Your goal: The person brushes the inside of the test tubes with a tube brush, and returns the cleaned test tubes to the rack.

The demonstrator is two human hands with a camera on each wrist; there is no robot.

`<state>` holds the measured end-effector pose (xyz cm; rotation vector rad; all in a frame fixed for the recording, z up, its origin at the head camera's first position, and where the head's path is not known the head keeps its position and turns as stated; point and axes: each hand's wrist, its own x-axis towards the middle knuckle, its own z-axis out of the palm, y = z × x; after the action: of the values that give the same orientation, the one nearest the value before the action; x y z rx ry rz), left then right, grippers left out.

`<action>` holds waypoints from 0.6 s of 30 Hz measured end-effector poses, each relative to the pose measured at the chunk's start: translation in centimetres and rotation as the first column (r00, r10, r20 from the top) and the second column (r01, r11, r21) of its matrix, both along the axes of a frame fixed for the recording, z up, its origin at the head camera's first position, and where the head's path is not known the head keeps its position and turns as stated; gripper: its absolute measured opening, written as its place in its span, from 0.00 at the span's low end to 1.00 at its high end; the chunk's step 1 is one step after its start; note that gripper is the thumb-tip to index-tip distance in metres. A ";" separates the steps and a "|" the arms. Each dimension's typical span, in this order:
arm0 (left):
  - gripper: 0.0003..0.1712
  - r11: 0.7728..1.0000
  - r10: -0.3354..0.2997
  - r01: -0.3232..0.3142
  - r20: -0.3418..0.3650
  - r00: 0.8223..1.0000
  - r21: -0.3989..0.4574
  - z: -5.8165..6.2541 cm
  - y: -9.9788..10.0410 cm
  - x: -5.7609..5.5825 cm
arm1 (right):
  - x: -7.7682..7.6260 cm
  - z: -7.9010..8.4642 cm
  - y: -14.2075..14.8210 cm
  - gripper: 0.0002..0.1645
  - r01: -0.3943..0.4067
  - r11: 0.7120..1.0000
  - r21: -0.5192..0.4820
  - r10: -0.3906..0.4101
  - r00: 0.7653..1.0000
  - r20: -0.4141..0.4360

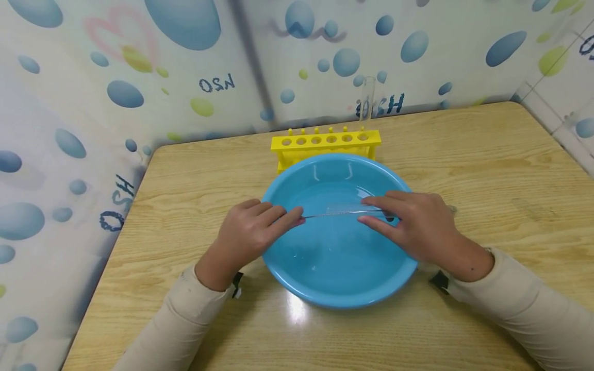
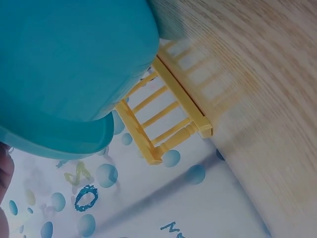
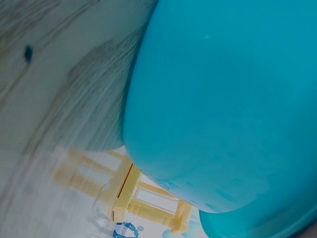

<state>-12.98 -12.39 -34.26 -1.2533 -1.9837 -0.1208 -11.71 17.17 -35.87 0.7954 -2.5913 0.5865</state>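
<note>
My left hand (image 1: 252, 226) pinches one end of a thin twisted wire, which looks like the handle of a test tube brush (image 1: 320, 214). The wire runs level into a clear glass test tube (image 1: 352, 210) over a blue basin (image 1: 339, 300). Around the tube, my right hand (image 1: 419, 221) curls its thumb and fingers. A dark part shows between those fingers; the brush head is mostly hidden. Shallow clear water seems to lie in the basin. Only a sliver of the left hand's fingers (image 2: 4, 173) appears in the left wrist view.
Behind the basin stands a yellow test tube rack (image 1: 325, 140), with an upright glass tube (image 1: 367, 100) at its right end. Everything stands on a wooden table (image 1: 501, 170) against a patterned wall (image 1: 325, 62). A small clear object (image 1: 452, 209) shows beyond the right hand.
</note>
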 end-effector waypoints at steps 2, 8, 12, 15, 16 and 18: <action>0.14 1.000 -0.004 0.004 0.046 0.999 0.005 0.0 0.0 0.0 | 0.0 0.0 0.0 0.21 -0.001 1.000 0.001 0.001 1.000 -0.001; 0.14 0.999 0.009 -0.019 0.274 0.962 0.031 0.3 0.0 0.1 | 0.1 0.0 0.1 0.21 0.001 1.000 0.001 -0.001 1.000 0.006; 0.10 0.993 -0.047 -0.025 0.572 0.819 0.118 0.3 0.0 0.3 | 0.1 0.1 0.0 0.22 0.003 1.000 0.011 -0.003 1.000 0.014; 0.10 0.975 -0.118 -0.082 0.795 0.595 0.207 0.3 0.1 0.5 | 0.2 0.1 0.0 0.22 -0.003 1.000 0.014 0.003 1.000 0.009; 0.12 0.967 -0.138 -0.113 0.843 0.519 0.228 0.3 0.1 0.6 | 0.2 0.1 0.0 0.22 -0.004 1.000 0.014 0.004 1.000 0.008; 0.16 0.953 -0.160 -0.179 0.907 0.391 0.245 0.5 0.1 0.7 | 0.2 0.0 -0.1 0.22 -0.010 1.000 0.012 0.010 1.000 0.004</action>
<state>-12.24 -12.28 -33.79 -1.0095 -2.7268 -1.3777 -11.51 17.11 -35.83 0.8120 -2.5982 0.5762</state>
